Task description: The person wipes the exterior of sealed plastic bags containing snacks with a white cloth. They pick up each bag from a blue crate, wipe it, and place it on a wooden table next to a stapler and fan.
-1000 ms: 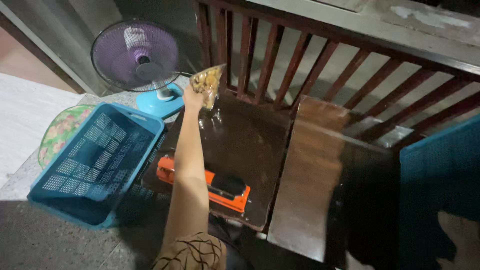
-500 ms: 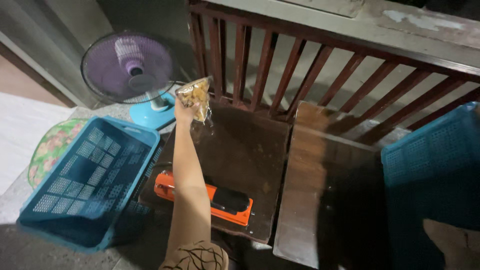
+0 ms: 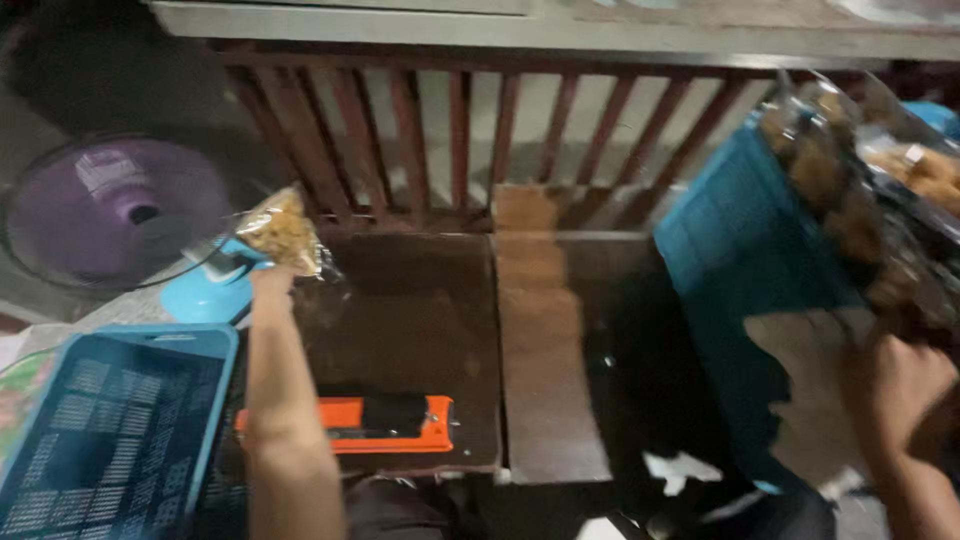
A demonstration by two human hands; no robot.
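My left hand (image 3: 268, 285) is stretched out over the dark wooden table (image 3: 420, 330) and grips a small clear bag of yellowish snacks (image 3: 282, 230), held up near the table's far left corner. My right hand (image 3: 900, 385) is at the right edge of the view, beside a blue plastic crate (image 3: 740, 270) filled with several more clear snack bags (image 3: 880, 190); blur hides whether its fingers grip anything. An orange and black sealing tool (image 3: 370, 422) lies on the table's near edge, under my left forearm.
A purple fan (image 3: 115, 210) on a light blue base (image 3: 205, 290) stands at the left. An empty blue crate (image 3: 110, 430) sits at the lower left. A red-brown wooden railing (image 3: 480, 130) runs behind the table. A lighter plank (image 3: 545, 350) lies right of the table.
The view has swung right, bringing the filled blue crate and my right hand into sight. My left hand still holds the snack bag aloft over the table's far left corner.
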